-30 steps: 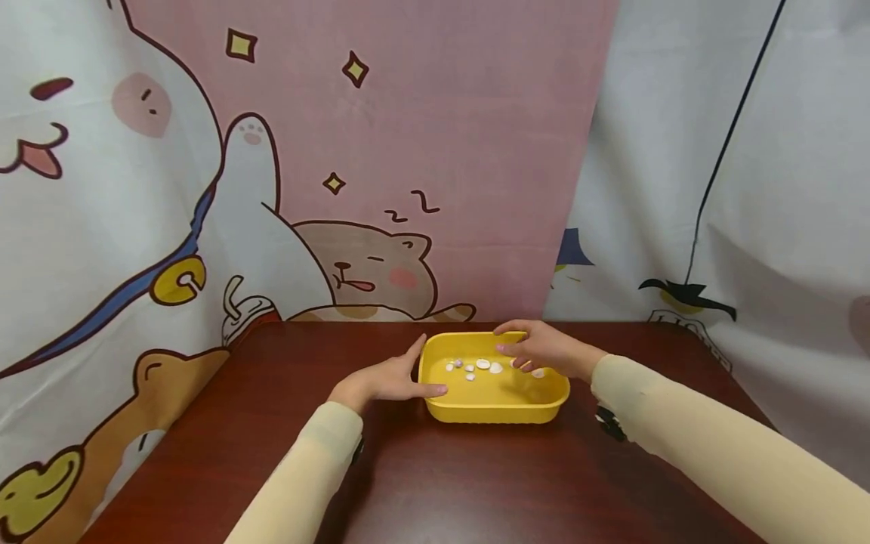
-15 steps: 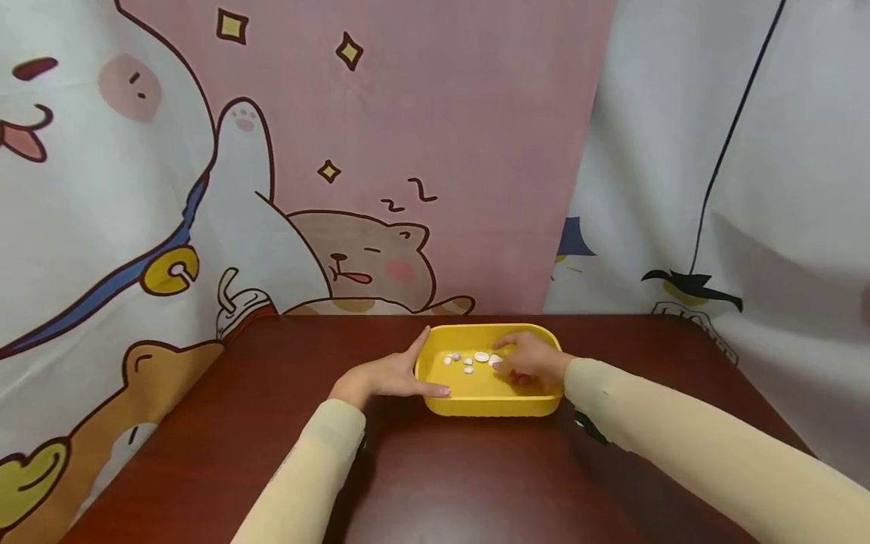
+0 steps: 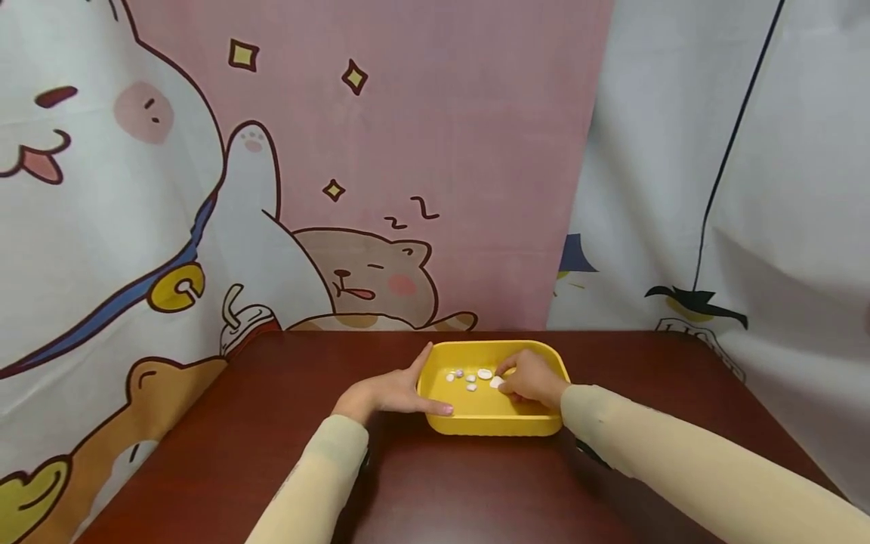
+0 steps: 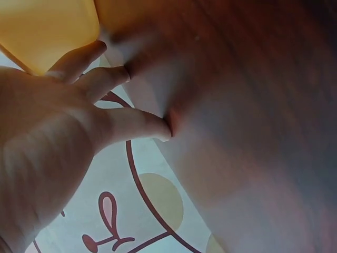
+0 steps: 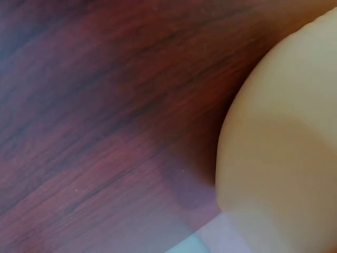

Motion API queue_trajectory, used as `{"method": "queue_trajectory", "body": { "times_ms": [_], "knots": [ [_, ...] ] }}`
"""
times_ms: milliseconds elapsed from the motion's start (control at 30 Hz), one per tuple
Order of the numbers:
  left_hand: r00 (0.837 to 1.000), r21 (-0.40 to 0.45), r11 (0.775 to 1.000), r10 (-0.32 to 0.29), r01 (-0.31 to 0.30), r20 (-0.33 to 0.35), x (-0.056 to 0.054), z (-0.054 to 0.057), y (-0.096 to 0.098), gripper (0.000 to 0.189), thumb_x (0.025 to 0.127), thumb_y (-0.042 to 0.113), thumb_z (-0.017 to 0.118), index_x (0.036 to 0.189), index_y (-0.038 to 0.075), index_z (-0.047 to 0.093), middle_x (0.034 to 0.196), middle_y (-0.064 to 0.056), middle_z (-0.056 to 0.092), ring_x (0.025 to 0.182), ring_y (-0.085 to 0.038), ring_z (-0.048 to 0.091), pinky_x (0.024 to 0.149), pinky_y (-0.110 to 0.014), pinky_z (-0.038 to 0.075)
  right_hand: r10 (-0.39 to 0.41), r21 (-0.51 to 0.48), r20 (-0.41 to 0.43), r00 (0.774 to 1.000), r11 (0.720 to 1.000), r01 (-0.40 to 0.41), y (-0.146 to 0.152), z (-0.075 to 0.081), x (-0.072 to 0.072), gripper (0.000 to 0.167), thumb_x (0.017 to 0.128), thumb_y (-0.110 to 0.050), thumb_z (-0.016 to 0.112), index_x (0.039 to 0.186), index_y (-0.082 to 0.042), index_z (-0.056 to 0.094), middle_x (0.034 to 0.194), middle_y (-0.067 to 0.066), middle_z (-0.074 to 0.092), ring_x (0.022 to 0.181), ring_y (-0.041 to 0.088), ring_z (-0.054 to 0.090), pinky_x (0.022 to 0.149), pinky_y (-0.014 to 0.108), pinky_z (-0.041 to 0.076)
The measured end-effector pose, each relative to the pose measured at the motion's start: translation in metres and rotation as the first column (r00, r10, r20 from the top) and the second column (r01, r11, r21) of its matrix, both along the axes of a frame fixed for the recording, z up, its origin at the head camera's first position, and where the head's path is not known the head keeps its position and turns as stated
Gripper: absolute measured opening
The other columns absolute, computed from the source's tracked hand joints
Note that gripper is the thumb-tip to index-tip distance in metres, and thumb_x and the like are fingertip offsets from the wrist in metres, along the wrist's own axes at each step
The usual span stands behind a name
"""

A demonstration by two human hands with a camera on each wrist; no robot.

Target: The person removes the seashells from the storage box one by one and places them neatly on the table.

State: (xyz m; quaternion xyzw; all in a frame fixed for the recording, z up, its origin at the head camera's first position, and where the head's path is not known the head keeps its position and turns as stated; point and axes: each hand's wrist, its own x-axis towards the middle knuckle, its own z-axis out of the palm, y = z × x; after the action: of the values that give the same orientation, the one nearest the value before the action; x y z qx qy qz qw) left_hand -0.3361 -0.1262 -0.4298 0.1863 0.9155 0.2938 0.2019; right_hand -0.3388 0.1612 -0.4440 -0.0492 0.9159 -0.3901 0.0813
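Note:
A yellow rectangular tray (image 3: 492, 428) sits on the table, with several small white shell-like pieces (image 3: 471, 378) lying inside it. The left hand (image 3: 394, 391) rests against the tray's left end, thumb over the near rim and index finger towards the far corner. In the left wrist view, the other fingers (image 4: 139, 124) of that hand are spread and straight beside the tray. The right hand (image 3: 533, 378) reaches down into the tray's right half. Its thumb and index finger pinch at a white shell-like piece (image 3: 497, 383); its other fingers are mostly hidden.
The dark reddish-brown table (image 3: 435, 491) extends around the tray on all sides. Behind it hangs a cloth curtain (image 3: 503, 151) printed with cartoon animals. In the right wrist view, the tray's outer wall and bare table fill the picture.
The right hand has moved left and down into the tray, its fingers closing in on a white shell-like piece. The left hand stays at the tray's left end.

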Motion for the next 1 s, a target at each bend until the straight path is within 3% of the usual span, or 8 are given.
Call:
{"method": "queue_trajectory", "body": {
  "times_ms": [167, 300, 433, 533, 733, 900, 1000],
  "knots": [
    [1.0, -0.001, 1.0, 0.019, -0.019, 0.005, 0.003, -0.004, -0.002, 0.137, 0.077, 0.076, 0.079, 0.172, 0.031, -0.01, 0.161, -0.019, 0.051, 0.138, -0.031, 0.059, 0.12, -0.058, 0.044, 0.017, 0.004, -0.027, 0.999, 1.0, -0.017, -0.004, -0.004, 0.0, 0.027, 0.09, -0.006, 0.082, 0.116, -0.003, 0.081, 0.064, 0.002, 0.066, 0.052, 0.013, 0.057, 0.054, 0.023, 0.049],
    [1.0, -0.001, 1.0, 0.01, -0.01, 0.0, 0.003, -0.005, 0.0, 0.137, 0.077, 0.075, 0.078, 0.172, 0.03, -0.01, 0.158, -0.019, 0.053, 0.136, -0.03, 0.06, 0.119, -0.057, 0.045, 0.035, 0.089, -0.053, 0.998, 0.996, -0.03, -0.004, -0.006, 0.0, 0.028, 0.089, -0.01, 0.084, 0.117, -0.005, 0.082, 0.075, 0.001, 0.071, 0.053, 0.013, 0.057, 0.055, 0.024, 0.046],
    [1.0, -0.007, 1.0, 0.003, -0.003, -0.008, 0.001, -0.004, 0.002, 0.137, 0.077, 0.076, 0.078, 0.172, 0.03, -0.01, 0.156, -0.019, 0.056, 0.134, -0.029, 0.061, 0.118, -0.056, 0.046, 0.116, 0.236, -0.115, 0.987, 0.968, -0.086, -0.004, -0.004, -0.001, 0.027, 0.091, -0.014, 0.084, 0.117, -0.008, 0.083, 0.103, 0.005, 0.082, 0.077, 0.015, 0.067, 0.073, 0.031, 0.055],
    [1.0, -0.007, 1.0, 0.006, -0.006, -0.01, -0.001, -0.003, 0.001, 0.137, 0.077, 0.076, 0.079, 0.172, 0.031, -0.01, 0.152, -0.018, 0.059, 0.131, -0.027, 0.062, 0.118, -0.055, 0.047, 0.219, 0.308, -0.144, 0.965, 0.937, -0.167, -0.004, 0.0, -0.002, 0.027, 0.092, -0.015, 0.083, 0.119, -0.009, 0.082, 0.118, 0.007, 0.081, 0.095, 0.016, 0.066, 0.088, 0.036, 0.055],
    [1.0, -0.012, 1.0, 0.008, -0.008, -0.01, 0.0, -0.003, 0.001, 0.137, 0.077, 0.077, 0.078, 0.171, 0.031, -0.01, 0.15, -0.019, 0.06, 0.128, -0.027, 0.063, 0.117, -0.055, 0.047, 0.308, 0.326, -0.118, 0.944, 0.91, -0.256, -0.003, 0.004, -0.002, 0.029, 0.094, -0.014, 0.081, 0.122, -0.009, 0.081, 0.12, 0.006, 0.081, 0.093, 0.013, 0.063, 0.087, 0.033, 0.054],
    [1.0, -0.029, 1.0, 0.009, -0.01, -0.02, 0.001, -0.003, 0.0, 0.136, 0.077, 0.078, 0.077, 0.171, 0.032, -0.01, 0.149, -0.019, 0.061, 0.126, -0.027, 0.064, 0.116, -0.054, 0.048, 0.363, 0.347, -0.138, 0.921, 0.889, -0.298, -0.003, 0.008, -0.002, 0.026, 0.095, -0.013, 0.08, 0.12, -0.005, 0.081, 0.119, 0.007, 0.08, 0.1, 0.015, 0.068, 0.091, 0.038, 0.057],
    [0.999, -0.035, 0.999, 0.008, -0.009, -0.033, 0.002, -0.002, -0.001, 0.136, 0.077, 0.078, 0.077, 0.172, 0.032, -0.009, 0.148, -0.02, 0.061, 0.127, -0.028, 0.064, 0.116, -0.054, 0.048, 0.362, 0.344, -0.147, 0.92, 0.891, -0.296, -0.001, 0.013, -0.004, 0.022, 0.095, -0.015, 0.08, 0.114, -0.004, 0.082, 0.108, 0.006, 0.08, 0.089, 0.014, 0.066, 0.085, 0.037, 0.058]
  ]
}}
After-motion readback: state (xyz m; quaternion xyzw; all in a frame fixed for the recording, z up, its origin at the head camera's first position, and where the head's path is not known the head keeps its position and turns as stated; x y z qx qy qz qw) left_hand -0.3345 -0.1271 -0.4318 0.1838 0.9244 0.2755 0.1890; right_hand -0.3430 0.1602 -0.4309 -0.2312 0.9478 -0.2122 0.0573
